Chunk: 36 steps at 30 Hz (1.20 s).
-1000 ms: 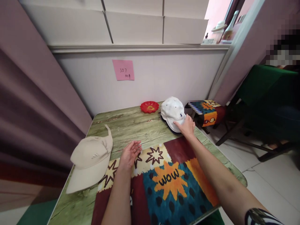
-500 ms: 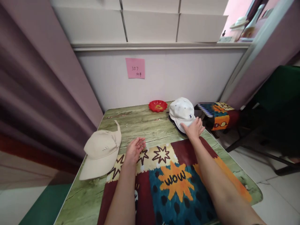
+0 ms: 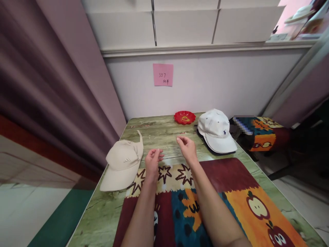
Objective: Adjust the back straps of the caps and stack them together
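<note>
My left hand (image 3: 153,159) hovers over the top edge of the patterned mat, between a beige cap and my right hand. Its fingers are loosely apart and hold nothing. My right hand (image 3: 187,149) is above the table's middle, its fingers curled together at the tips with nothing visible in them. The beige cap (image 3: 122,159) lies to the left, brim toward me, strap end sticking up at the back. On the right, a white cap (image 3: 214,127) with a small dark emblem sits on top of a dark cap (image 3: 218,152), of which only the edge shows.
A red scalloped dish (image 3: 184,117) stands at the table's back edge. The colourful mat (image 3: 226,175) covers the near part of the green wood-look table (image 3: 89,219). A pink note (image 3: 163,74) is on the wall behind. Beyond the right edge is another patterned cloth (image 3: 266,137).
My right hand has left the white cap's brim and moved left toward my left hand, its fingers curling in. The caps stay put on the table; the view has shifted.
</note>
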Motion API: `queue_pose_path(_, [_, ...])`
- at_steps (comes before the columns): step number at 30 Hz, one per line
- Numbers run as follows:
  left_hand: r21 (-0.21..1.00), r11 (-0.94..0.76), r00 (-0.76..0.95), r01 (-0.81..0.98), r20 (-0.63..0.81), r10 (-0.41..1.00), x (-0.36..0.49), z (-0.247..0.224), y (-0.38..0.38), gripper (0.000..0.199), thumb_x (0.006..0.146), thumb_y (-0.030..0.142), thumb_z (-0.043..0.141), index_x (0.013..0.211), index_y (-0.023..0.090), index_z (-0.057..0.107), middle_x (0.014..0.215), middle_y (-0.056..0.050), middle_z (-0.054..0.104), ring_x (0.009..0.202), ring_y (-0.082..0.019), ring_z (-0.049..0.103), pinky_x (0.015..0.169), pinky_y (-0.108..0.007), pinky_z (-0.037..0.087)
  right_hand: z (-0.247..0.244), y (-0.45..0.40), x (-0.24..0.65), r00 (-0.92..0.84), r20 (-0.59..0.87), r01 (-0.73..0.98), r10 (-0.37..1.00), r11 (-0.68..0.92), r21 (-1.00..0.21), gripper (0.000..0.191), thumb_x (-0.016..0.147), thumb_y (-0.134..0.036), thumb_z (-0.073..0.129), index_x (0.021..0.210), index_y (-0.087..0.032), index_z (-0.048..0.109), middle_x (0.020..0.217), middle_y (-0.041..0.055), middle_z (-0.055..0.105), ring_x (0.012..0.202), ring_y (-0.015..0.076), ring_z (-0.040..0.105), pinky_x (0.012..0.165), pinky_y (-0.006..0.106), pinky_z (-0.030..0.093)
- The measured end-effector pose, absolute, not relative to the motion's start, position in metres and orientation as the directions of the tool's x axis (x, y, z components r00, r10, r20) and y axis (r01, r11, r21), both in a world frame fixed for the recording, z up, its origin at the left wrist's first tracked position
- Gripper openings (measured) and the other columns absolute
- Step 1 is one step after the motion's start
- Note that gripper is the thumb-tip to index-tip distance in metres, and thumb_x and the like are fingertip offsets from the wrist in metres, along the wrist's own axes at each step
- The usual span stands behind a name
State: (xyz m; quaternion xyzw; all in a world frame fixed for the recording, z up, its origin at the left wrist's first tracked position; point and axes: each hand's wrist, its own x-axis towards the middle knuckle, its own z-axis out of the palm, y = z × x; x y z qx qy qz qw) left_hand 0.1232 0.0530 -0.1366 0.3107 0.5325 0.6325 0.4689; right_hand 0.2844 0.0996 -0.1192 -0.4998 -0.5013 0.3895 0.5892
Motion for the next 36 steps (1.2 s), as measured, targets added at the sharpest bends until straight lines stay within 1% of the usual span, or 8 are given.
queue_pose_path(6, [0.989,-0.12,-0.441,-0.091,0.067,0.895,0.117,-0.117,0.059,0.021,0.077,0.034,0.072,0.086,0.019,0.06,0.083,-0.004,0.068,0.069,-0.015,0.062,0.065,-0.025,0.048,-0.128,0.106,0.283,0.162,0.064,-0.111,0.985,0.082,-0.99,0.04,0.072,-0.053,0.069,0.088,-0.017,0.072,0.085,0.0068,0.075,0.077,0.0205,0.068,0.076,0.032,0.051])
queue_pose_path(9, [0.976,-0.155,-0.493,0.151,0.21,0.844,0.105,-0.092,0.06,0.021,0.079,0.032,0.07,0.094,0.021,0.06,0.085,-0.005,0.066,0.082,-0.02,0.063,0.078,-0.029,0.05,-0.127,0.109,0.286,0.143,0.003,-0.166,0.99,0.027,-0.986,0.041,0.07,-0.054,0.071,0.087,-0.016,0.072,0.085,0.0071,0.075,0.077,0.02,0.068,0.076,0.031,0.051])
queue_pose_path(11, [0.908,-0.115,-0.55,0.404,0.341,0.763,0.091,-0.075,0.057,0.027,0.08,0.033,0.069,0.102,0.022,0.061,0.109,-0.009,0.065,0.105,-0.025,0.06,0.095,-0.035,0.045,-0.127,0.11,0.287,0.138,-0.029,-0.18,0.99,-0.004,-0.984,0.043,0.068,-0.055,0.072,0.087,-0.016,0.073,0.085,0.0076,0.075,0.077,0.0205,0.069,0.076,0.031,0.051])
queue_pose_path(14, [0.68,0.147,-0.585,0.719,0.477,0.656,0.063,-0.06,0.05,0.054,0.079,0.041,0.07,0.126,0.021,0.053,0.15,-0.014,0.038,0.14,-0.033,0.034,0.114,-0.047,0.025,-0.127,0.11,0.288,0.132,-0.052,-0.186,0.99,-0.027,-0.982,0.046,0.066,-0.056,0.072,0.089,-0.016,0.073,0.088,0.0082,0.075,0.079,0.0209,0.07,0.075,0.031,0.051])
queue_pose_path(19, [0.617,0.52,-0.78,0.591,0.275,0.562,0.01,-0.072,0.045,0.111,0.063,0.068,0.073,0.149,0.018,0.024,0.157,-0.03,0.015,0.145,-0.047,0.016,0.108,-0.069,0.018,-0.123,0.108,0.288,0.12,-0.018,-0.173,0.993,0.003,-0.985,0.043,0.068,-0.055,0.072,0.088,-0.017,0.073,0.087,0.0077,0.075,0.079,0.0211,0.069,0.075,0.032,0.052])
queue_pose_path(24, [0.65,0.572,-0.765,0.5,0.023,0.643,-0.01,-0.091,0.049,0.133,0.049,0.059,0.084,0.153,0.023,0.009,0.156,-0.031,0.016,0.143,-0.051,0.018,0.105,-0.076,0.015,-0.119,0.106,0.287,0.134,-0.021,-0.187,0.991,0.005,-0.982,0.041,0.068,-0.053,0.073,0.088,-0.017,0.073,0.087,0.0079,0.075,0.078,0.0209,0.069,0.077,0.034,0.052])
queue_pose_path(30, [0.567,0.601,-0.709,0.563,-0.042,0.704,-0.011,-0.099,0.053,0.146,0.041,0.055,0.088,0.155,0.024,0.003,0.157,-0.03,0.01,0.141,-0.054,0.019,0.106,-0.072,0.018,-0.118,0.105,0.289,0.139,-0.019,-0.195,0.99,0.009,-0.981,0.042,0.068,-0.053,0.074,0.089,-0.017,0.073,0.086,0.0073,0.074,0.08,0.0204,0.069,0.08,0.034,0.052])
queue_pose_path(36, [0.437,0.61,-0.689,0.661,0.03,0.724,-0.012,-0.102,0.053,0.136,0.05,0.064,0.08,0.156,0.021,0.005,0.15,-0.029,0.03,0.134,-0.05,0.036,0.103,-0.066,0.03,-0.118,0.104,0.286,0.139,-0.018,-0.207,0.99,0.012,-0.978,0.041,0.067,-0.053,0.074,0.087,-0.016,0.072,0.085,0.007,0.074,0.078,0.0202,0.068,0.08,0.034,0.051])
